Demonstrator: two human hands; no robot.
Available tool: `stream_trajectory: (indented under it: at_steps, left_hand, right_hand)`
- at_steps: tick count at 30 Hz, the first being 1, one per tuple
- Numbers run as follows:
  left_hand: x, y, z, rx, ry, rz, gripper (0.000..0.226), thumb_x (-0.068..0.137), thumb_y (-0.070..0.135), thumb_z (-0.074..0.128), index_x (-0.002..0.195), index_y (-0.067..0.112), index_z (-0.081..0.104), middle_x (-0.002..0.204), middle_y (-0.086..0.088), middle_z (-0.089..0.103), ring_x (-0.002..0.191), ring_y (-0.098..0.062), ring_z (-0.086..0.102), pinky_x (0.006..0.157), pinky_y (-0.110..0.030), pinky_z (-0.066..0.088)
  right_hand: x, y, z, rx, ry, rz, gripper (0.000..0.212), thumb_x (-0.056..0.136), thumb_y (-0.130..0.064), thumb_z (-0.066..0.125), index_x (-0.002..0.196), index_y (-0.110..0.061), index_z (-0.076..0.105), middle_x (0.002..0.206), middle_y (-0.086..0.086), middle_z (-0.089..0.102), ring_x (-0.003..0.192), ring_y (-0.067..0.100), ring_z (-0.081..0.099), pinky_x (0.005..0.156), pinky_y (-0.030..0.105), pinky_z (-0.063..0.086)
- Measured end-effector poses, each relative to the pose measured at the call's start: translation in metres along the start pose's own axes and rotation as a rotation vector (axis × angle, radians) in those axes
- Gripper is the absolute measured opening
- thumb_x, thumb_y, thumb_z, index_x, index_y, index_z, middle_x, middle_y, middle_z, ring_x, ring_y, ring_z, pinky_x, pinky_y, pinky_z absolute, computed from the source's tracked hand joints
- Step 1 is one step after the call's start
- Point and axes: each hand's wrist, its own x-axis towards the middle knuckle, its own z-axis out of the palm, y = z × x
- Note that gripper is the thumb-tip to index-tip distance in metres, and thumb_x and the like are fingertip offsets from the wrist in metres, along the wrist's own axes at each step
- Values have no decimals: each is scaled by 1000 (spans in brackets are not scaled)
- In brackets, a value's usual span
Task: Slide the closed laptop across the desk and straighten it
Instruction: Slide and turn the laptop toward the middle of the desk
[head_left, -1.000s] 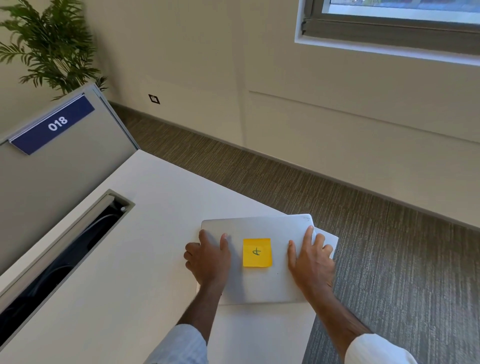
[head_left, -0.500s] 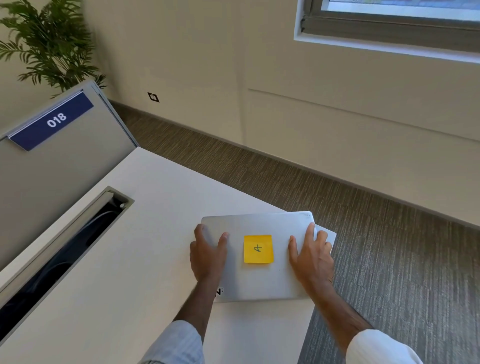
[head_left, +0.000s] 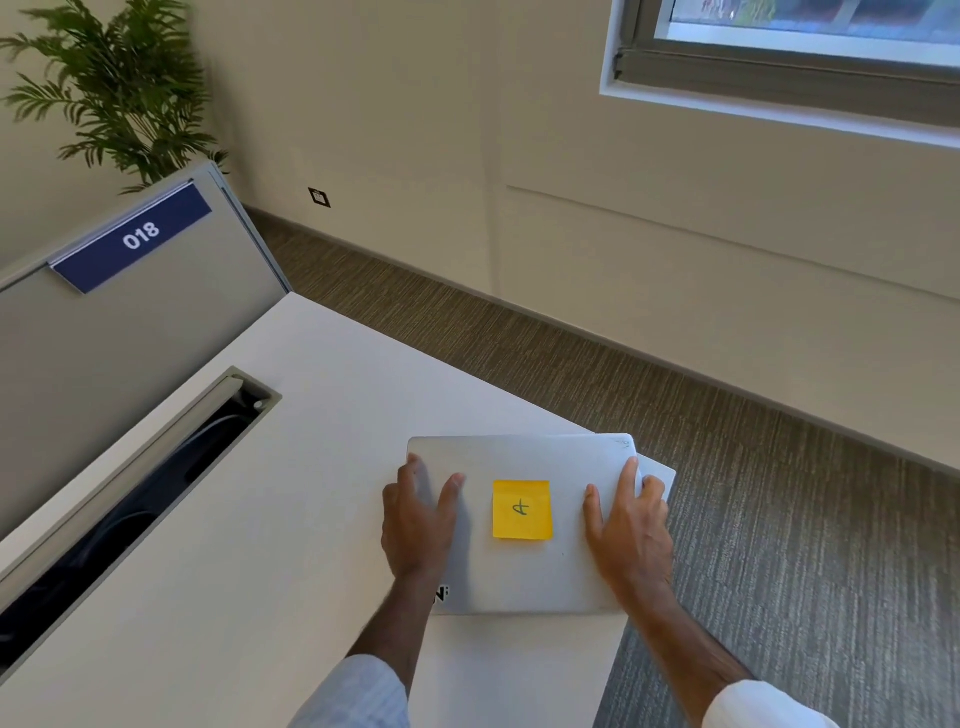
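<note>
A closed silver laptop (head_left: 524, 571) lies flat near the right corner of the white desk (head_left: 249, 545), turned at an angle to the desk's edges. A yellow sticky note (head_left: 521, 510) with a pen mark is stuck on the middle of its lid. My left hand (head_left: 418, 525) rests on the lid's left side, fingers spread, fingertips near the left edge. My right hand (head_left: 631, 535) presses on the lid's right side, with its outer fingers curled over the right edge. The laptop's far right corner reaches the desk's corner.
A long cable slot (head_left: 130, 499) with dark cables runs along the desk's left side. A grey partition (head_left: 104, 332) with a blue "018" label (head_left: 140, 236) stands behind it. A potted plant (head_left: 114, 88) is at the back left. Carpet floor (head_left: 779, 519) lies beyond the desk's right edge.
The left hand has opened out from a curled pose and shifted a little up the lid's left side. The laptop has turned only slightly. The right hand stays on the right edge.
</note>
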Motion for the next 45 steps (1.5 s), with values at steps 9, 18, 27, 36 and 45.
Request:
stream_trajectory:
  at_steps: [9, 18, 27, 36, 45]
  left_hand:
    - [-2, -8, -19, -4, 25, -27, 66, 81, 64, 66, 135, 33, 46, 119, -5, 59, 112, -30, 59, 84, -42, 46]
    - [-11, -24, -49, -34, 65, -62, 65, 79, 64, 67, 133, 36, 46, 118, -3, 59, 110, -28, 60, 82, -41, 45]
    - [-21, -47, -86, -30, 111, -95, 66, 79, 63, 67, 134, 33, 47, 118, -4, 59, 111, -29, 59, 83, -43, 46]
    - [-33, -78, -129, -27, 164, -162, 64, 80, 63, 65, 134, 34, 46, 116, -2, 58, 110, -27, 58, 83, -41, 44]
    - [-52, -123, -181, -39, 224, -225, 65, 81, 64, 64, 135, 35, 45, 120, -1, 57, 114, -27, 57, 89, -44, 45]
  right_hand:
    - [-16, -12, -5, -11, -7, -27, 71, 97, -53, 40, 153, -12, 22, 128, 15, 40, 107, 35, 52, 73, 49, 55]
    - [-39, -29, -4, 23, -20, -88, 71, 98, -52, 39, 153, -12, 19, 127, 14, 38, 109, 36, 52, 72, 49, 55]
    - [-66, -49, 5, 35, -23, -143, 69, 96, -54, 39, 150, -15, 20, 123, 10, 38, 105, 34, 53, 68, 47, 53]
    - [-98, -78, 16, 23, -59, -233, 71, 97, -54, 38, 151, -13, 21, 124, 11, 36, 107, 34, 53, 69, 49, 57]
    - [-145, -111, 34, 19, -93, -325, 70, 97, -52, 41, 151, -10, 23, 123, 13, 39, 107, 36, 53, 69, 49, 57]
